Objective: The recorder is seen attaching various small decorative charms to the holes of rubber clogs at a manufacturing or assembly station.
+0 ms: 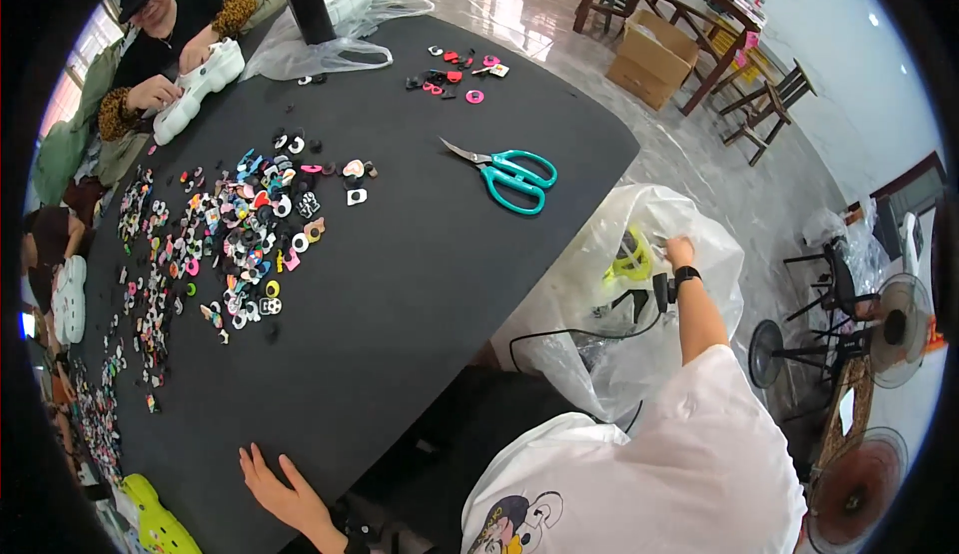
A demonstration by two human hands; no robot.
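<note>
My left hand (pixel 285 495) lies flat on the dark table (pixel 400 294), fingers spread, holding nothing. To its left, by the table edge, is a yellow-green clog (pixel 158 522). My right arm reaches over a large clear plastic bag (pixel 579 354) beside the table. There my right hand (pixel 679 251) is closed, its fingertips partly hidden; what it grips cannot be made out. A yellow-green item (pixel 631 256) lies in the bag beside those fingers. Teal-handled scissors (pixel 514 179) rest partly spread on the table. Many small colourful shoe charms (pixel 255 224) are heaped on the left half.
Across the table a person (pixel 180 44) handles a white clog (pixel 200 89). Another white clog (pixel 70 299) is at the left edge. A black cylinder (pixel 308 4) stands by a plastic bag. A black cable (pixel 579 332) crosses the bag. Fans (pixel 857 499) stand at right.
</note>
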